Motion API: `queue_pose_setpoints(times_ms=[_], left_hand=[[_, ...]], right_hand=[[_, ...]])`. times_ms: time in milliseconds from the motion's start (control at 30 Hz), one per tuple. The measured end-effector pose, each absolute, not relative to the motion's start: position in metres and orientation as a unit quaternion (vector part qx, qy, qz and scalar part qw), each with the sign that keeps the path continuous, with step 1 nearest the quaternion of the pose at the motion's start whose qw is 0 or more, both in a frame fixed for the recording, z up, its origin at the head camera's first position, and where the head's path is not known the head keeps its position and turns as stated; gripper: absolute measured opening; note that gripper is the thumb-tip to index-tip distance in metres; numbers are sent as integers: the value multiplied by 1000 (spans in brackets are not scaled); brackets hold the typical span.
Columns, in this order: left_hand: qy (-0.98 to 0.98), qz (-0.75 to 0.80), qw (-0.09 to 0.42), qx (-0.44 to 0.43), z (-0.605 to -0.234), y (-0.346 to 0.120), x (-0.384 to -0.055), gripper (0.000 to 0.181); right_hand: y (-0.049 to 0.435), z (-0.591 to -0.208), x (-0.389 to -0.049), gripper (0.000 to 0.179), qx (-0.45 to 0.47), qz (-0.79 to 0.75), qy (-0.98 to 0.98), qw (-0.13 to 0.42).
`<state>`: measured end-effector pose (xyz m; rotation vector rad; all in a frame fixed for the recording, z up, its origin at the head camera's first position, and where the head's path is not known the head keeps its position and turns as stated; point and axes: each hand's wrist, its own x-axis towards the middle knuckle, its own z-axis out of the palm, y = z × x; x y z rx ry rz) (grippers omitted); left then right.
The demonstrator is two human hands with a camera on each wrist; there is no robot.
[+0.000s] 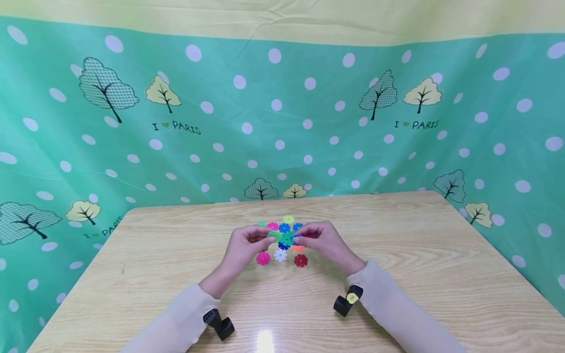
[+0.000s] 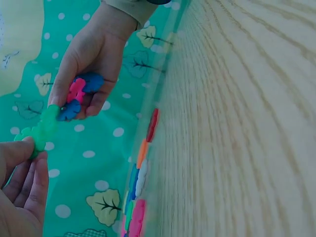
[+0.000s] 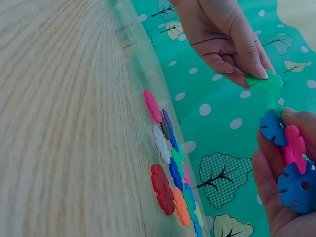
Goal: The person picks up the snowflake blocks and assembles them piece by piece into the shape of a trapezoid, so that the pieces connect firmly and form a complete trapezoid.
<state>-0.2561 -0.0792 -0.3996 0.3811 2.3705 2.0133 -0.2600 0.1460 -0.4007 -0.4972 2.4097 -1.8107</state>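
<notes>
Above the middle of the table, both hands hold notched plastic snowflake discs. My left hand (image 1: 244,245) pinches a light green disc (image 3: 256,82) between thumb and fingers. A second green disc (image 3: 272,97) meets it edge to edge, upright in the right wrist view. My right hand (image 1: 326,243) grips a short chain: a blue disc (image 3: 272,127), a pink disc (image 3: 295,150) and another blue disc (image 3: 297,187) slotted together. The chain's near blue disc is against the second green one, by the right thumb. Part of the chain is hidden by the right fingers.
Loose discs lie flat beneath and behind the hands: pink (image 1: 263,258), white (image 1: 280,255), red (image 1: 301,260), yellow (image 1: 289,219) and several others. They rest on a wood-grain table (image 1: 176,264). A green dotted cloth (image 1: 282,122) hangs behind it.
</notes>
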Motion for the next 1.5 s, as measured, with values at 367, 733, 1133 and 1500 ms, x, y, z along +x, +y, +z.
queue_pose_setpoints(times_ms=[367,733,1133,1500], left_hand=[[763,635,-9,119,-399,-73,-254,10],[770,625,3,132,-399,-71,-251,10],[750,655,-8,87,-406,-69,-253,15],[701,710,17,73,-403,-66,-257,25]], right_hand=[[147,-402,-262,18,-168,-603,780,16],[149,-402,-260,20,-162,-600,783,24],[142,-386,-251,18,-149,-593,789,50],[147,-401,-263,28,-157,-592,784,101]])
